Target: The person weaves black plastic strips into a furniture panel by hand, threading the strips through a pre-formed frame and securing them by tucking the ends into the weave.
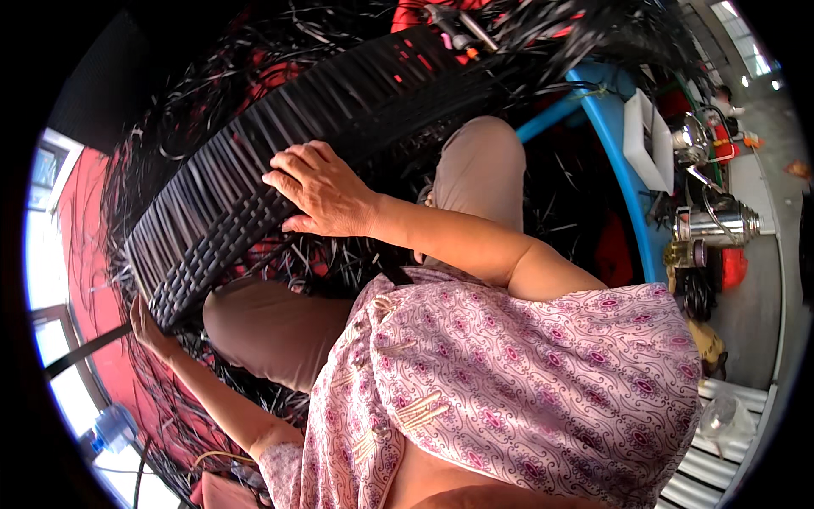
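Observation:
A long, curved woven panel (pixel 222 182) of black plastic strips lies across my lap and reaches to the upper right. Bare parallel strips cover its far part; along the near side at the left runs a tight woven band (pixel 216 246). My right hand (pixel 326 191) rests on the panel near its middle, fingers bent and slightly apart, thumb toward me. At the panel's left end is my left hand (pixel 153 331), fingers closed by the corner where a flat black strip (pixel 91 349) runs off to the left. The panel's edge partly hides those fingertips.
Loose black strips (pixel 314 254) lie tangled around my legs and behind the panel. Pliers-like tools (pixel 462 38) sit at its far end. To the right stand a blue plastic stool or frame (pixel 623 178), a white tray (pixel 646 140) and a metal flask (pixel 716 225).

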